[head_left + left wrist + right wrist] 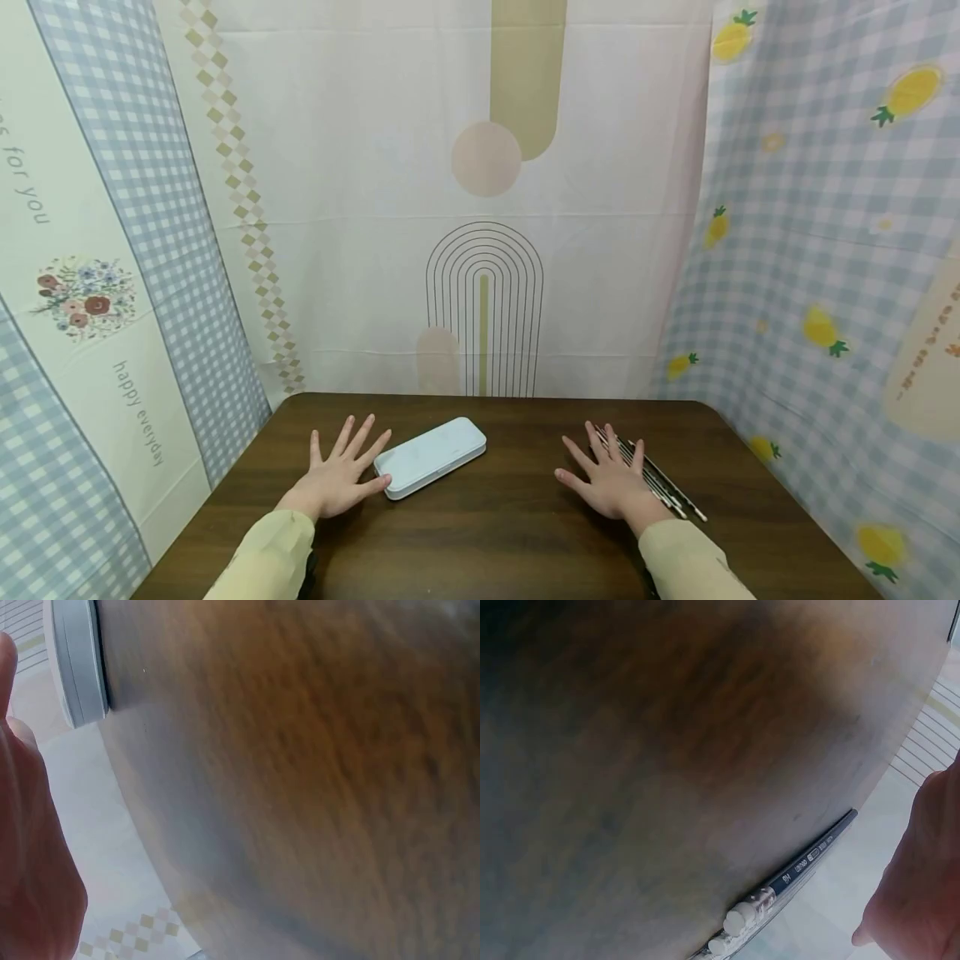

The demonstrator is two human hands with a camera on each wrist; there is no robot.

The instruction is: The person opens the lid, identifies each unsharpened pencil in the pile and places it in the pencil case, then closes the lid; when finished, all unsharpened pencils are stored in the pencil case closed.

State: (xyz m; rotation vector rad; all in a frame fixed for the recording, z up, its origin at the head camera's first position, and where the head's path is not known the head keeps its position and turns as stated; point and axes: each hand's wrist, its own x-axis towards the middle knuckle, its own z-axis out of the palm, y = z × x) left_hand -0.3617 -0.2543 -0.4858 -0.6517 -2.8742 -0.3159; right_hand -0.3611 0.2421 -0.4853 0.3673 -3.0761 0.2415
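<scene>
Left hand (337, 481) and right hand (611, 485) are well apart above the brown table (480, 550), with fingers straight and spread, and neither of them holds anything. Just to the right of the left hand lies a pale, flat case (433, 457), set at a slant; the left thumb overlaps its nearest end in the head view, but I cannot tell if it really touches. On the outer side of the right hand, partly hidden behind its fingers, lies a small bunch of pencils (667, 480). Right wrist view shows their white ends, probably erasers, and print on one dark shaft.

In my judgement, the case is light and stiff, with a smooth shell which could slip a little under dry fingers. Its two long sides, near the middle, seem the best place to take hold, thumb on one side and fingers on the other. The pencils must be very light and rigid, but thin, so they may roll or spread; it seems safer to gather them around their middle, because the leads are probably fragile.
</scene>
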